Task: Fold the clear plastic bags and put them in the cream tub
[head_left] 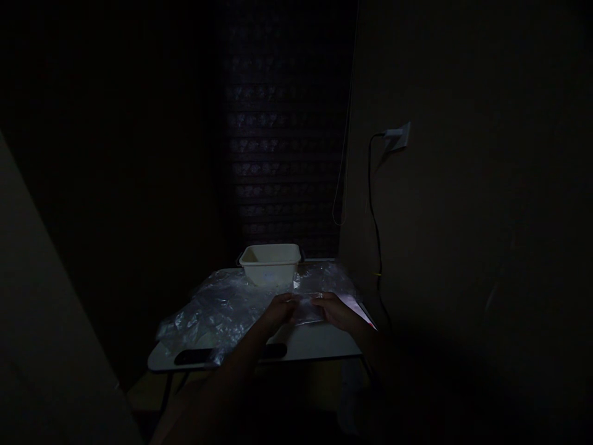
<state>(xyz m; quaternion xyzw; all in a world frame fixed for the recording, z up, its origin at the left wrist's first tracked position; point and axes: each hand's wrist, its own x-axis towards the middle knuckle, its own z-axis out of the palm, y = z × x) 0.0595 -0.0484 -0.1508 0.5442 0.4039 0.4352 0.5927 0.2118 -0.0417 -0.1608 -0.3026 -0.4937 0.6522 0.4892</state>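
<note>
Between my two hands a small clear plastic bag (307, 309) is stretched over the near part of a small white table (319, 343). My left hand (280, 309) is closed on the bag's left edge, and my right hand (336, 310) grips its right edge. More clear plastic bags (210, 309) lie crumpled in a loose heap on the left of the tabletop. Just behind my hands stands a cream rectangular tub (272, 266); its inside bottom is hidden. The scene is very dark, so finger detail is faint.
A dark slot (278, 351) runs along the table's front edge. Behind the table hangs a patterned blind (282, 148) with a cord loop. On the right wall a plug sits in a socket (401, 137), its black cable (376, 228) hanging down beside the table.
</note>
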